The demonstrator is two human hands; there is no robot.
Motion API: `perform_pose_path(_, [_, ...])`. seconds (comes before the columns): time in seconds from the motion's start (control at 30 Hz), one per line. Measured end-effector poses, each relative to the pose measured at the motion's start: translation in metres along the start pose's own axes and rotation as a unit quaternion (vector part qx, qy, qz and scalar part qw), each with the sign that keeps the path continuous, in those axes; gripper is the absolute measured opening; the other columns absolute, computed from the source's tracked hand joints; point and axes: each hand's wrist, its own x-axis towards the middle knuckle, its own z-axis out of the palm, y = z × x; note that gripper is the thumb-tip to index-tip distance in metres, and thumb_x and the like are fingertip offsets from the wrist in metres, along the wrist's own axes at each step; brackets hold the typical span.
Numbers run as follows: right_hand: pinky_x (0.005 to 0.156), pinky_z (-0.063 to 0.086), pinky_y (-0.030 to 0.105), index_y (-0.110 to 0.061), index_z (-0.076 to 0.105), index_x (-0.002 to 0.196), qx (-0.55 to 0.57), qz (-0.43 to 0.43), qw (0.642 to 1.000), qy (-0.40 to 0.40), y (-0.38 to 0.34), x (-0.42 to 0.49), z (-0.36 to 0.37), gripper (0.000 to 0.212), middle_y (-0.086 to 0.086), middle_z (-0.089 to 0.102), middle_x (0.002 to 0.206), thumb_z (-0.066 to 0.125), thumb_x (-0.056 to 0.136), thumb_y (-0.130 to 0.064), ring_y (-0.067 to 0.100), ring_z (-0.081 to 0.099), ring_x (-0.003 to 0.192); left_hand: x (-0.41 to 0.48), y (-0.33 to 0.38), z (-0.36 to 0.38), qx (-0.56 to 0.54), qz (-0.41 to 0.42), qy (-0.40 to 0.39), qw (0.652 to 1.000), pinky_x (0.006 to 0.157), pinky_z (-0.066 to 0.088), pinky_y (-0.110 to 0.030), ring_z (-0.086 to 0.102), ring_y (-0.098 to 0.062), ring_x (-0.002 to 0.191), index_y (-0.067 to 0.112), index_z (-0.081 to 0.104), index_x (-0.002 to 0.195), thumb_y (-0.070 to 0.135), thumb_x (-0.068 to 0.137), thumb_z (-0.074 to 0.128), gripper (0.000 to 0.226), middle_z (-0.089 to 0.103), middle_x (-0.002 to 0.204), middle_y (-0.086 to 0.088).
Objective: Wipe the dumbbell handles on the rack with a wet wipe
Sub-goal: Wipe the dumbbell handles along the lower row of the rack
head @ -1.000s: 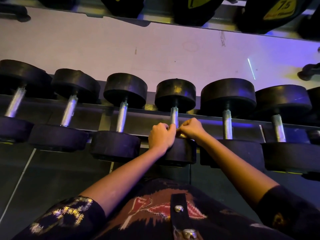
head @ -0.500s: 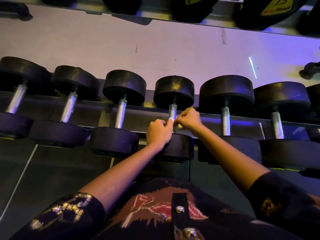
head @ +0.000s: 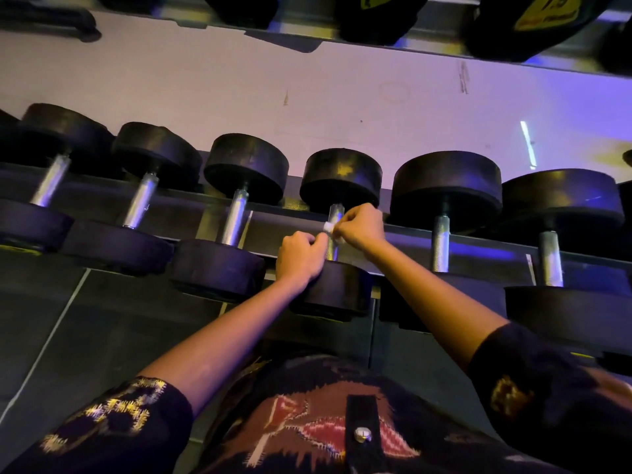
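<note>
A row of black dumbbells with metal handles lies on the rack (head: 403, 234). Both hands are at the middle dumbbell's handle (head: 335, 213). My right hand (head: 359, 227) pinches a small white wet wipe (head: 329, 227) against the upper part of that handle. My left hand (head: 299, 256) sits lower on the left side of the same handle, fingers curled against it, its heel over the near black weight (head: 338, 289). The wipe is mostly hidden by my fingers.
Neighbouring dumbbell handles stand to the left (head: 236, 217) and right (head: 440, 244). An upper shelf holds larger weights with yellow labels (head: 543, 12). A pale wall (head: 307, 97) lies behind the rack; dark floor tiles (head: 85, 319) lie below left.
My right hand has slid up the handle with the wipe, away from the near weight. My left hand stays low on the handle.
</note>
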Motion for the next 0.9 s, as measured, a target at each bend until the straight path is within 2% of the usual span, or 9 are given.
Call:
perform_pose_path(0.1, [0.059,0.047,0.025,-0.006,0.076,0.070,-0.004,0.015,0.998,-0.057,0.018,-0.019,0.004,0.010,0.009,0.069,0.070,0.080,0.063,-0.012,0.012,0.060,0.063,0.001,0.001,0.002,0.004,-0.010,0.005,1.000,0.061,0.040,-0.036,0.057,-0.035,0.070,0.008,0.060,0.052,0.041,0.079,0.041,0.047,0.057,0.057,-0.013])
perform_pose_path(0.17, [0.061,0.052,0.027,-0.006,0.076,0.070,0.029,0.032,0.997,-0.070,0.023,-0.021,0.004,0.009,0.009,0.071,0.069,0.081,0.063,-0.011,0.010,0.059,0.061,0.001,0.001,0.003,0.002,-0.015,0.007,1.000,0.067,0.049,-0.039,0.060,-0.034,0.072,0.008,0.066,0.058,0.045,0.072,0.036,0.050,0.063,0.061,-0.013])
perform_pose_path(0.33, [0.073,0.060,0.035,-0.013,0.075,0.065,0.146,0.052,0.987,0.044,0.003,0.005,-0.007,0.011,0.004,0.072,0.071,0.076,0.068,-0.003,0.016,0.068,0.075,0.000,0.003,0.002,-0.005,-0.024,0.005,1.000,0.067,0.050,-0.038,0.060,-0.029,0.068,0.008,0.068,0.059,0.042,0.079,0.042,0.047,0.063,0.061,-0.010])
perform_pose_path(0.43, [0.068,0.053,0.028,-0.008,0.074,0.072,0.126,0.052,0.990,0.048,-0.007,0.015,-0.008,0.004,0.004,0.069,0.073,0.075,0.073,-0.005,0.017,0.066,0.077,-0.001,0.003,0.001,-0.005,-0.026,0.005,1.000,0.067,0.050,-0.037,0.060,-0.027,0.067,0.008,0.068,0.059,0.038,0.083,0.045,0.045,0.064,0.061,-0.009])
perform_pose_path(0.5, [0.066,0.055,0.029,-0.007,0.074,0.067,0.102,0.049,0.993,0.028,-0.005,0.014,-0.007,0.005,0.005,0.069,0.070,0.076,0.070,-0.004,0.016,0.065,0.073,-0.001,0.004,0.001,-0.007,-0.027,0.008,1.000,0.067,0.051,-0.039,0.060,-0.026,0.065,0.007,0.067,0.058,0.043,0.077,0.040,0.049,0.063,0.059,-0.009])
perform_pose_path(0.57, [0.060,0.055,0.028,-0.006,0.071,0.060,0.086,0.053,0.995,0.001,0.003,0.005,-0.005,0.008,0.006,0.067,0.062,0.077,0.064,-0.003,0.013,0.061,0.060,-0.001,0.004,0.001,-0.002,-0.026,0.009,1.000,0.067,0.052,-0.040,0.060,-0.027,0.064,0.007,0.067,0.057,0.046,0.073,0.037,0.052,0.063,0.058,-0.009])
perform_pose_path(0.63, [0.050,0.047,0.019,-0.006,0.069,0.058,0.071,0.060,0.995,-0.028,0.013,-0.011,-0.001,0.010,0.003,0.062,0.052,0.077,0.062,-0.004,0.007,0.052,0.047,-0.002,0.005,0.001,0.004,-0.027,0.008,1.000,0.067,0.052,-0.041,0.060,-0.027,0.065,0.007,0.067,0.057,0.047,0.071,0.036,0.051,0.063,0.058,-0.009])
perform_pose_path(0.8, [0.058,0.050,0.024,-0.008,0.073,0.065,0.072,0.061,0.994,-0.048,0.024,-0.033,0.004,0.006,0.006,0.070,0.070,0.078,0.067,-0.009,0.006,0.058,0.060,-0.003,0.007,0.000,0.005,-0.044,0.007,0.999,0.068,0.052,-0.041,0.061,-0.031,0.070,0.010,0.067,0.059,0.045,0.071,0.037,0.048,0.064,0.061,-0.010])
perform_pose_path(0.9, [0.052,0.045,0.019,-0.008,0.073,0.068,0.081,0.070,0.993,-0.054,0.022,-0.032,0.003,0.007,0.003,0.069,0.071,0.080,0.068,-0.008,0.004,0.059,0.062,-0.004,0.008,0.000,0.010,-0.046,-0.004,0.999,0.067,0.052,-0.039,0.062,-0.031,0.071,0.010,0.068,0.062,0.043,0.076,0.041,0.045,0.065,0.064,-0.009])
